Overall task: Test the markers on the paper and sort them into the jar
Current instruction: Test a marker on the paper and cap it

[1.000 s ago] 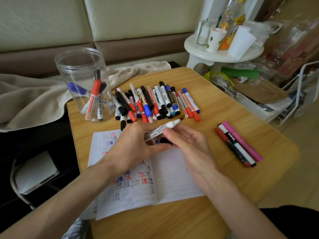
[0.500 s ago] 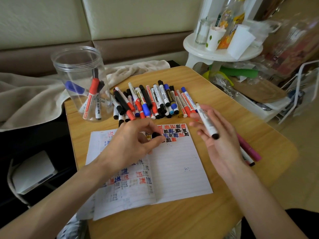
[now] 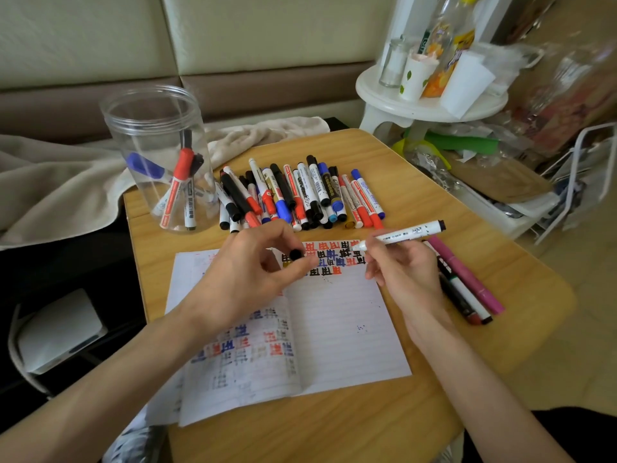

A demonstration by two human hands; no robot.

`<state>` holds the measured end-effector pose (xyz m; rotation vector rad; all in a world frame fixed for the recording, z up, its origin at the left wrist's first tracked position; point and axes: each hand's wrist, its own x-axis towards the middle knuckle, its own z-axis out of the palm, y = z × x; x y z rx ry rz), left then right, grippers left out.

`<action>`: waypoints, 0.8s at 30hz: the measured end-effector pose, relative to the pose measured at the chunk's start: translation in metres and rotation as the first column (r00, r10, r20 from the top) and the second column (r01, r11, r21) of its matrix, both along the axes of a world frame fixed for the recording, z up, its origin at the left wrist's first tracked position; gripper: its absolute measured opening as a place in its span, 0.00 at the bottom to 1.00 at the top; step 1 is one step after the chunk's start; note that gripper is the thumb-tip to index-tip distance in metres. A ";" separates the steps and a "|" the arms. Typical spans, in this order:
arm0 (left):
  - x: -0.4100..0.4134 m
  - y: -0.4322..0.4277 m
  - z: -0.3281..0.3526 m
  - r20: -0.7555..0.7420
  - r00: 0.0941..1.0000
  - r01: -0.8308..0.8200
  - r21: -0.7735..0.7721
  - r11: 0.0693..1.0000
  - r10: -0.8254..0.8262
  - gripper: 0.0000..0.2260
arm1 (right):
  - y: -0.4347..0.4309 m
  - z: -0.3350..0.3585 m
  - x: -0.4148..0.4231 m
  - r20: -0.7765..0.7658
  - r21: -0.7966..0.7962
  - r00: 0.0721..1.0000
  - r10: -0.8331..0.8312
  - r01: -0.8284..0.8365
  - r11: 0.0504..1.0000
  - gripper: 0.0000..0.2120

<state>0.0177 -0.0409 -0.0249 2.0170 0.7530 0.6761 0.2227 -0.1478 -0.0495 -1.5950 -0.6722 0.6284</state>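
White marker [image 3: 400, 233] | right hand [image 3: 404, 275] fingers pinch it, tip at paper [image 3: 334, 322] | left hand [image 3: 247, 279] pinches black cap [image 3: 295, 254]

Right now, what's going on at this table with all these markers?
A person is testing markers. The right hand grips an uncapped white marker, its tip at the rows of test marks at the top of the notebook page. The left hand pinches the black cap. A pile of markers lies behind the page, a few stand in the clear jar, and three set-aside markers lie at the right.
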 end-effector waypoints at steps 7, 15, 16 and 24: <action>-0.006 0.005 -0.001 -0.069 0.996 0.055 0.092 0.994 -0.049 0.14 | 0.002 -0.009 -0.002 0.107 0.011 0.994 0.018 -0.019 1.000 0.04; -0.009 0.008 -0.011 -0.105 0.994 0.059 0.154 0.986 -0.043 0.17 | 0.001 -0.013 0.000 0.192 0.017 0.981 0.030 -0.034 0.999 0.06; -0.009 0.009 -0.012 -0.106 0.993 0.065 0.147 0.987 -0.050 0.18 | 0.001 -0.013 -0.001 0.196 0.015 0.980 0.030 -0.033 0.999 0.06; -0.007 0.009 -0.015 -0.138 0.988 0.099 0.165 0.981 -0.076 0.14 | 0.001 -0.015 0.001 0.223 0.016 0.974 0.030 -0.034 0.999 0.04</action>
